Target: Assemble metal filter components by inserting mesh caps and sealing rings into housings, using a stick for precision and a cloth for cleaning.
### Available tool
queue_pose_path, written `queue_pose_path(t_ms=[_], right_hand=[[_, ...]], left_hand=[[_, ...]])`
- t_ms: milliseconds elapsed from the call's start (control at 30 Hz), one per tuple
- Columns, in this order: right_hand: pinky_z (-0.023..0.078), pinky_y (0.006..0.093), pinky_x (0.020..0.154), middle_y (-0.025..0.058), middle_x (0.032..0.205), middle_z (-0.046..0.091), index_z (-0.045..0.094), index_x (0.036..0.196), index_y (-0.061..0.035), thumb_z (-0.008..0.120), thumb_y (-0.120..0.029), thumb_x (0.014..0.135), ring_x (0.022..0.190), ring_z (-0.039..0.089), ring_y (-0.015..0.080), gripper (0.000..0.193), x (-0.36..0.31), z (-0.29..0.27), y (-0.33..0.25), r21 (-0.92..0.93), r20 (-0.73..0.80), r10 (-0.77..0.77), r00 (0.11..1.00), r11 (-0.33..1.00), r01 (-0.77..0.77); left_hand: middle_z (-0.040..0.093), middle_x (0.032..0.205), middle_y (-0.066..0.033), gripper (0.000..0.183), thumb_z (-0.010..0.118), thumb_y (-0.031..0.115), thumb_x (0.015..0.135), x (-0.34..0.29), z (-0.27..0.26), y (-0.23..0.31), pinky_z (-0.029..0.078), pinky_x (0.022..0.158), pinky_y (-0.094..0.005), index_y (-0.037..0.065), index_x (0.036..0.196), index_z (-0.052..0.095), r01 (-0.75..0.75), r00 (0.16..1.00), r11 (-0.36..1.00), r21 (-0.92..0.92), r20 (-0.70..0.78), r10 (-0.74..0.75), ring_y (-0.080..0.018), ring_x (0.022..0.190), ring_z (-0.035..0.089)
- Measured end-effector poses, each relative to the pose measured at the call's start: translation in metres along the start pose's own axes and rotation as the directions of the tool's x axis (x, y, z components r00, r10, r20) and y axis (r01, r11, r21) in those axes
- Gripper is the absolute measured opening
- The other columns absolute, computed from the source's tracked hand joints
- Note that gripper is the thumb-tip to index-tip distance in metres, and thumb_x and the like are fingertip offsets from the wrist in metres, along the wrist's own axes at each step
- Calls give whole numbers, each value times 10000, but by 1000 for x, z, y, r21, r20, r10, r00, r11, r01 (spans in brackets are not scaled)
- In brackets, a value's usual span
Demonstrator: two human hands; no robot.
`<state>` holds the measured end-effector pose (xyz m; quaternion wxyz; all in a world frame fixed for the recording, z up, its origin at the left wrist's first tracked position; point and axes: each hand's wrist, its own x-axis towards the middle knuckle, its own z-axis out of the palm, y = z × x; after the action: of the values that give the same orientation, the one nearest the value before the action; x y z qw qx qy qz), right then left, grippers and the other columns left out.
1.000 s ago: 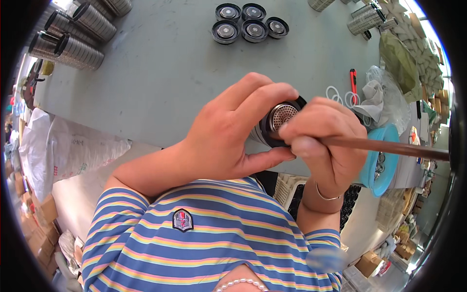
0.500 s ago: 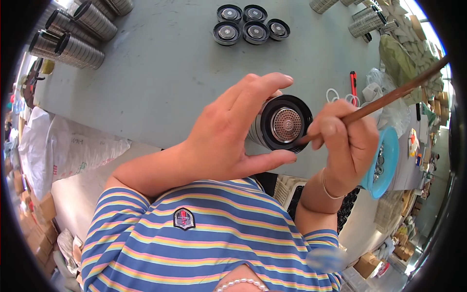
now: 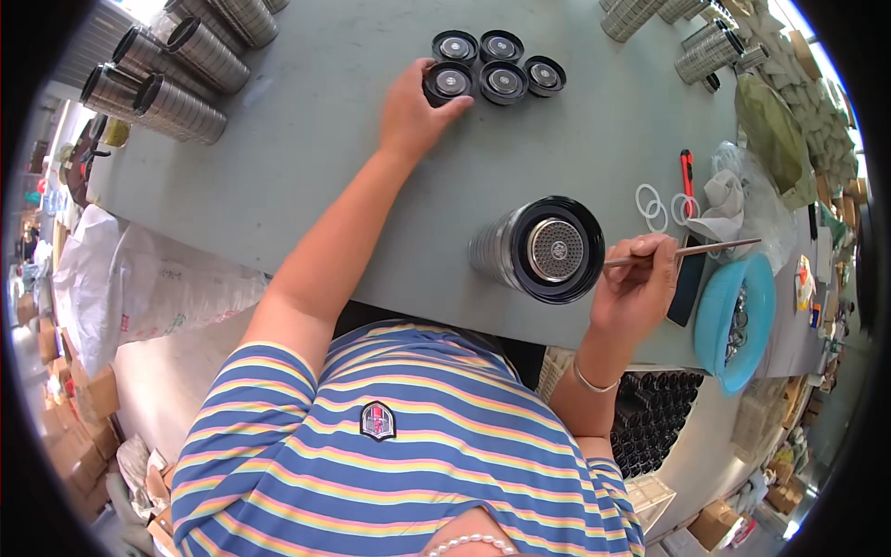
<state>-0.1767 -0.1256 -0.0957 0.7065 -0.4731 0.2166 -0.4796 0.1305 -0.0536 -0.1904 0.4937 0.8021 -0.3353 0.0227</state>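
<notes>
My left hand (image 3: 413, 113) reaches to the far side of the table, thumb and fingers closed around the front-left lid (image 3: 450, 84) of a small group of round black lids with silver centres. In my right hand (image 3: 639, 283) is a thin brown wooden stick (image 3: 729, 247), pinched between thumb and fingers. Its tip end comes close to a silver cylinder (image 3: 497, 249) standing on the table, whose top shows a black rim (image 3: 587, 251) around a perforated metal disc (image 3: 557, 249). My left hand is well away from this cylinder.
More ribbed silver cylinders (image 3: 190, 111) stand at the far left and far right. To the right lie white rings (image 3: 650, 206), a red cutter (image 3: 687, 176), clear plastic bags (image 3: 761, 204) and a blue basin (image 3: 756, 325) of metal rings. A crate of black parts (image 3: 654, 418) sits below the table edge.
My left hand has left the cylinder and moved far forward to the group of lids, taking hold of one. My right hand has lowered slightly; the stick has tilted from steep to nearly level.
</notes>
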Motion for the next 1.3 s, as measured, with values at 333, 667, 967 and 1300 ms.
queue_pose_path(t_ms=[333, 667, 967, 1300], right_hand=[[273, 254, 467, 45, 688, 526, 569, 840, -25, 501, -301, 1085, 493, 376, 102, 376, 9, -14, -12, -39, -195, -186, 963, 982, 182], [316, 247, 428, 77, 668, 546, 575, 943, -4, 420, -439, 1107, 462, 402, 109, 490, 21, 26, -64, -153, 191, -588, 786, 773, 616], [422, 252, 566, 86, 823, 683, 665, 941, 14, 646, -212, 1000, 658, 577, 131, 234, 18, 62, -66, -404, 395, -378, 837, 747, 528], [396, 300, 509, 83, 646, 617, 630, 753, -5, 756, -130, 789, 515, 531, 199, 181, 29, 72, -80, -503, 556, -321, 766, 605, 618]], left_hand=[[630, 1306, -206, 847, 913, 228, 638, -50, -118, 156, 489, 1027, -397, -73, 1354, 574, -360, 796, 728, -584, 214, 566, -284, 1184, 620], [658, 1251, -152, 797, 950, 237, 609, -71, -114, 177, 520, 961, -379, -24, 1298, 645, -395, 789, 819, -415, 303, 534, -293, 1125, 634], [608, 1309, -204, 761, 943, 325, 646, -72, -116, 174, 491, 1014, -433, -2, 1280, 678, -428, 778, 821, -378, 308, 548, -343, 1205, 604], [615, 1132, -204, 624, 888, 347, 741, -84, -111, 175, 567, 801, -362, -31, 1192, 680, -485, 783, 821, -302, 267, 561, -302, 953, 666]])
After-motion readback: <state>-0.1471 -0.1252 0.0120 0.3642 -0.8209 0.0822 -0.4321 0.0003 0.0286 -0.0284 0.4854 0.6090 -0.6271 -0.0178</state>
